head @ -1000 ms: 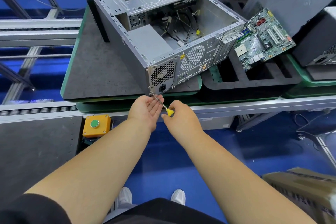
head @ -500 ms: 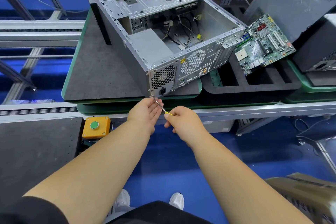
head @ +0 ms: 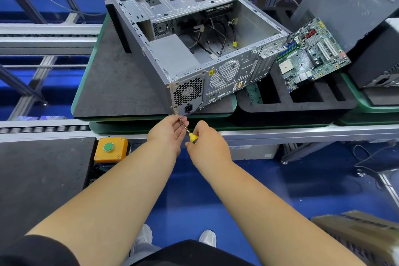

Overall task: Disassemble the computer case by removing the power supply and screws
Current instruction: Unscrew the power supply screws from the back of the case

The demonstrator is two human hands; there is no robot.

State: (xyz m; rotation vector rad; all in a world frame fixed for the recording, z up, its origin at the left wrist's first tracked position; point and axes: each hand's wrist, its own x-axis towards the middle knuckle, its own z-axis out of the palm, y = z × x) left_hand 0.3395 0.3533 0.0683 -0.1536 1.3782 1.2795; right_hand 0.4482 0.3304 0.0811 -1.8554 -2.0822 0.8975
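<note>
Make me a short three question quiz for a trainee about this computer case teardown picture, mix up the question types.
1. True or false: the power supply is already out of the computer case.
2. Which hand grips the screwdriver? A) left B) right C) neither
3. Fill in: the motherboard leans over the black foam tray, to the case's ____.

Key:
1. False; it sits in the near corner.
2. B; the right hand grips the yellow handle, while the left hand lies open under the shaft.
3. Right.

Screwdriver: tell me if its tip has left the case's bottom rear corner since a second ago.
No. The screwdriver tip is still at the computer case bottom rear corner, below the power socket; the right hand grips its handle.
</note>
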